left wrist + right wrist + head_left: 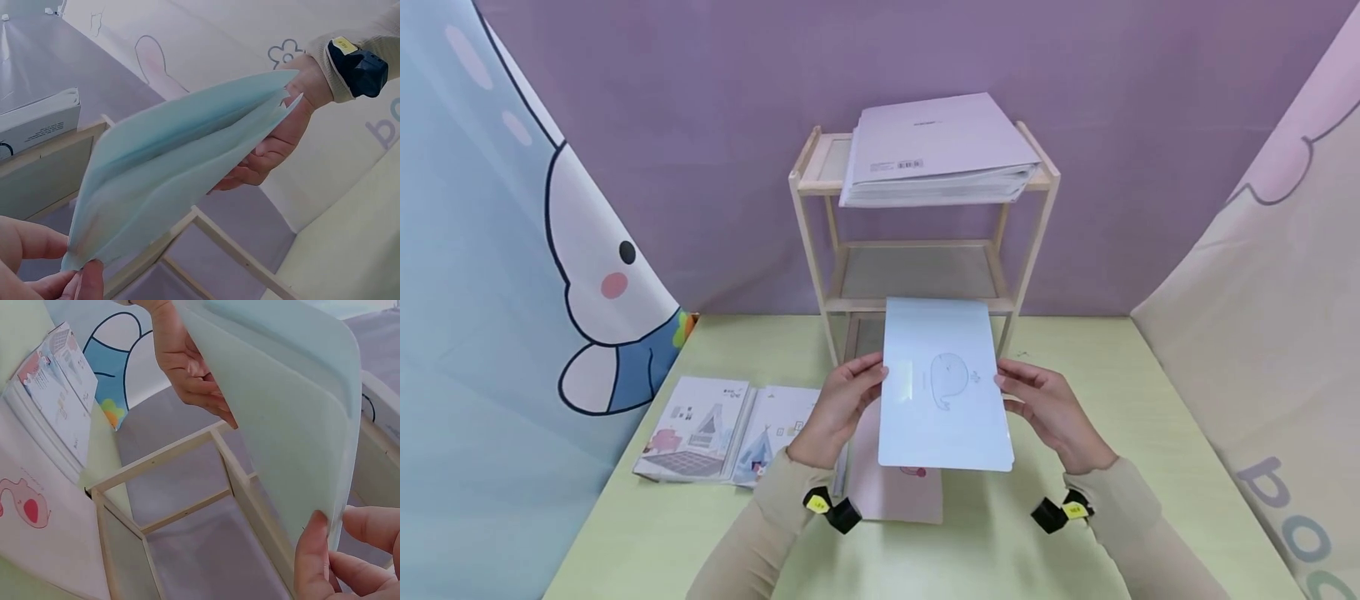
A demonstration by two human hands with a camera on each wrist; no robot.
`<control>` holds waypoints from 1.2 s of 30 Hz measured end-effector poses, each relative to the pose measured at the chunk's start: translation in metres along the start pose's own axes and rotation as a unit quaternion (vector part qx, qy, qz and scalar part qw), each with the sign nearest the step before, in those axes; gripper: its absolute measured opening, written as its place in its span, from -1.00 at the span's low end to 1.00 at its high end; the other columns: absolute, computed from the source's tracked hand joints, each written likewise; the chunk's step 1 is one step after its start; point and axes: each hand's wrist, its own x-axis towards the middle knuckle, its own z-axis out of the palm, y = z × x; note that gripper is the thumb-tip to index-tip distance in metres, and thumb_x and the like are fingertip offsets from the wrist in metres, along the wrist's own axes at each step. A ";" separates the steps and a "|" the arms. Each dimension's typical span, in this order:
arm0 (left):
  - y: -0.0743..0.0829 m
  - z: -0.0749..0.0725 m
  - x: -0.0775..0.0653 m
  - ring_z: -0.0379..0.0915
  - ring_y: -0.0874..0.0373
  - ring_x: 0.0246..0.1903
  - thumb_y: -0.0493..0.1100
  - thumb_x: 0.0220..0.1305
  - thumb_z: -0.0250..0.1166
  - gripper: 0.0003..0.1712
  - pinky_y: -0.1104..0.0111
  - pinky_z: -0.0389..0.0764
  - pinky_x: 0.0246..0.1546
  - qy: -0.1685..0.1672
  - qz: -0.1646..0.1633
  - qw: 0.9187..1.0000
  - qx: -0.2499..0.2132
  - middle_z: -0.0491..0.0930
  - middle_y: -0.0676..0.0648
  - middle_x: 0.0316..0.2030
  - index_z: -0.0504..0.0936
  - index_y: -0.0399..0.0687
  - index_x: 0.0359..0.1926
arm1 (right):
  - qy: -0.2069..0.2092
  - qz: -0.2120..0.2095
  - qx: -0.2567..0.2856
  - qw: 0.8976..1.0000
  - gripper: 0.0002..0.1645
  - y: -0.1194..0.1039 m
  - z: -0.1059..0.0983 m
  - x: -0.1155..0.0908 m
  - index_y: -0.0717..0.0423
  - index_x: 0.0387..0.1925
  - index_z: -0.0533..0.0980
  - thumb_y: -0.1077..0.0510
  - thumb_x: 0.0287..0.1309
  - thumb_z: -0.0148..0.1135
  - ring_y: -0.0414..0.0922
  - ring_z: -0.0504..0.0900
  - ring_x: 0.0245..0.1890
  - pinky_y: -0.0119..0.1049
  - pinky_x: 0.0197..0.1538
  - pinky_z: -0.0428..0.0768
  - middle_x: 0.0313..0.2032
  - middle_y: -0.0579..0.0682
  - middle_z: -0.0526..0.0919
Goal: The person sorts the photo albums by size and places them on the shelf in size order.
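Note:
Both hands hold a thin pale-blue notebook (947,392) with a small whale drawing on its cover, raised above the table in front of the shelf. My left hand (842,408) pinches its left edge between thumb and fingers. At the opposite edge, my right hand (1052,412) pinches it the same way. Seen from the left wrist, the covers part slightly along one side and leaves show between them. Below, partly covered by the held one, a pink notebook (895,500) lies on the table; the right wrist view shows its pink elephant drawing (31,512).
A small wooden shelf (925,271) stands at the back of the table (1075,533). On its top tier rests a stack of large pale books (940,142). Two picture-covered books (692,429) lie side by side at the left. Printed curtains hang on both sides.

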 end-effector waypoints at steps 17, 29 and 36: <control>0.010 0.002 0.015 0.44 0.24 -0.41 -0.40 0.28 0.12 -0.62 0.50 0.47 -0.34 0.019 -0.007 0.999 -0.027 0.58 0.03 -0.34 0.42 -0.43 0.11 | -0.007 -0.004 -0.010 1.000 -0.37 -0.016 0.002 0.022 0.56 0.24 0.18 0.26 0.27 0.11 -0.27 0.61 -0.25 -0.39 -0.18 0.60 -0.24 -0.22 0.65; 0.025 0.010 0.038 0.44 0.27 -0.42 -0.42 0.26 0.14 -0.65 0.53 0.47 -0.35 0.027 -0.004 0.999 -0.044 0.56 0.05 -0.39 0.44 -0.44 0.07 | -0.007 -0.015 -0.016 1.000 -0.39 -0.035 0.001 0.040 0.55 0.25 0.17 0.28 0.29 0.07 -0.31 0.60 -0.27 -0.44 -0.20 0.58 -0.26 -0.24 0.65; 0.036 0.014 0.052 0.43 0.23 -0.33 -0.39 0.27 0.15 -0.60 0.54 0.49 -0.28 0.026 -0.015 0.999 -0.040 0.51 -0.03 -0.23 0.44 -0.40 0.13 | 0.001 -0.021 -0.041 0.999 -0.42 -0.046 0.001 0.052 0.52 0.26 0.19 0.28 0.30 0.03 -0.32 0.52 -0.28 -0.49 -0.21 0.54 -0.21 -0.20 0.59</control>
